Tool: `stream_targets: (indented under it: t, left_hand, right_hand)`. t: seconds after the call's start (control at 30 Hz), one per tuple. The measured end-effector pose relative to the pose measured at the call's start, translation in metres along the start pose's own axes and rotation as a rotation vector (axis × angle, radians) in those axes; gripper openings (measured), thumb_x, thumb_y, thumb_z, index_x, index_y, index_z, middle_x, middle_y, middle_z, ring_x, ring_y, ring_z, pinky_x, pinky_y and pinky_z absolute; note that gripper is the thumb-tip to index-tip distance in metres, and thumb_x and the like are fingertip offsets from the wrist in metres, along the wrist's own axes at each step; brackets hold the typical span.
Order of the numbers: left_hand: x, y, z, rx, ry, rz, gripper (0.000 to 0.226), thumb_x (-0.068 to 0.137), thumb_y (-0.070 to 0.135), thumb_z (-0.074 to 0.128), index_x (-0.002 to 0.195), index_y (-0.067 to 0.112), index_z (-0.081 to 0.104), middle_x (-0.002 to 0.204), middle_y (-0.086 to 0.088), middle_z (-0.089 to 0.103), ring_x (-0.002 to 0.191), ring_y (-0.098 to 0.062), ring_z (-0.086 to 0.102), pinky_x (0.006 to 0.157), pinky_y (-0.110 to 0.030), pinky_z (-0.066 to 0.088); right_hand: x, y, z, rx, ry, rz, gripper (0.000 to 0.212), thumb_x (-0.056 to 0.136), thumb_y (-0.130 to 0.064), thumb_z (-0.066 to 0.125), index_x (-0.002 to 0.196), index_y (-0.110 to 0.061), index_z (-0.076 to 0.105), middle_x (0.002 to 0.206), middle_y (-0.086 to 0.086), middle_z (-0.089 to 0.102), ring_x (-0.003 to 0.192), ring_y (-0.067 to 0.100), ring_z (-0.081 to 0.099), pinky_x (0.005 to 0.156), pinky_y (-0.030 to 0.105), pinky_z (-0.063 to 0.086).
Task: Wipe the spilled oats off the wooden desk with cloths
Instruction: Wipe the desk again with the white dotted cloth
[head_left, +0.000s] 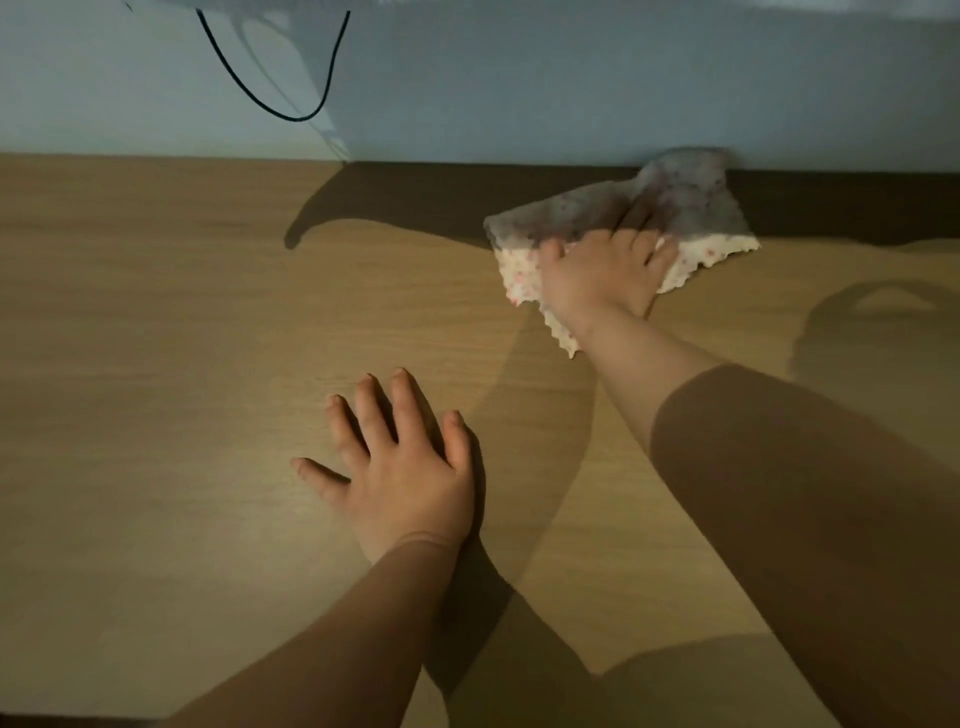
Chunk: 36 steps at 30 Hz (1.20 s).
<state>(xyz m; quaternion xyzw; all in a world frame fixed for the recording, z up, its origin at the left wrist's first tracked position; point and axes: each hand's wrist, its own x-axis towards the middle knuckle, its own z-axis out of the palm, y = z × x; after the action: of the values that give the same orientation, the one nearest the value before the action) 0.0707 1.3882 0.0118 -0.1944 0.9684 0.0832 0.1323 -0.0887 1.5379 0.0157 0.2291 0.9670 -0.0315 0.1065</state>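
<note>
Left hand (400, 467) lies flat at about 7 o'clock on the wooden surface (156, 312), palm down, fingers straight and spread, holding nothing. At about 2 o'clock, the right hand (608, 270) presses on a speckled cloth (571, 218), fingers spread over it, not curled round it. It lies at the surface's far edge, its far corner against the wall (519, 78), partly in shadow.

Black cable (297, 120) hangs in a U-loop at top L against a pale blue-grey wall (571, 78), w/ its faint shadow cast just beside it on the wall.
</note>
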Motion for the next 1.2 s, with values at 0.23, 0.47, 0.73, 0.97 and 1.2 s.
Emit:
stream_targets:
  t: [0.23,0.47,0.73,0.97,1.2]
  left_hand:
    - [-0.001,0.0,-0.004,-0.011,-0.001,0.033,0.06,0.095,0.053,0.011,0.149,0.031,-0.004,0.159,0.001,-0.006,0.144,-0.025,-0.014,0.11,-0.062,-0.006]
    - [-0.002,-0.005,0.0,-0.09,0.051,0.092,0.059,0.096,0.05,0.017,0.15,0.028,0.008,0.159,-0.001,0.001,0.145,-0.027,-0.01,0.109,-0.066,-0.006]
    - [-0.005,-0.013,-0.001,-0.083,0.106,0.197,0.052,0.098,0.042,0.023,0.148,0.029,0.019,0.159,-0.003,0.006,0.145,-0.027,-0.007,0.106,-0.068,-0.007]
    - [-0.019,-0.027,0.004,0.044,0.113,0.423,0.052,0.1,0.039,0.017,0.15,0.024,0.014,0.159,-0.001,0.005,0.146,-0.02,-0.005,0.113,-0.059,-0.001]
    - [-0.078,-0.035,0.024,0.019,0.077,0.357,0.058,0.099,0.044,0.011,0.151,0.022,-0.004,0.159,-0.001,-0.008,0.145,-0.021,-0.013,0.117,-0.048,-0.006]
  right_hand:
    - [-0.1,0.05,0.025,0.028,-0.014,-0.246,0.072,0.091,-0.059,0.016,0.149,-0.019,-0.002,0.156,0.014,-0.006,0.142,0.032,-0.009,0.114,0.049,-0.005]
    - [-0.163,0.072,0.026,0.097,-0.024,-0.266,0.063,0.084,-0.053,0.042,0.136,-0.018,0.033,0.145,0.011,0.025,0.14,0.028,0.012,0.113,0.05,0.007]
    - [-0.161,0.035,0.041,0.168,0.124,-0.056,0.062,0.096,-0.046,0.023,0.146,-0.01,0.016,0.155,0.011,0.013,0.143,0.03,0.002,0.113,0.053,0.001]
    - [-0.173,0.072,0.047,0.098,0.044,-0.326,0.056,0.099,-0.038,0.01,0.15,-0.017,-0.003,0.157,0.0,-0.009,0.143,0.018,-0.013,0.116,0.04,-0.007]
    - [-0.201,0.171,0.05,0.047,0.036,-0.344,0.054,0.1,-0.039,0.008,0.149,-0.022,-0.005,0.157,-0.004,-0.01,0.143,0.014,-0.012,0.115,0.036,-0.006]
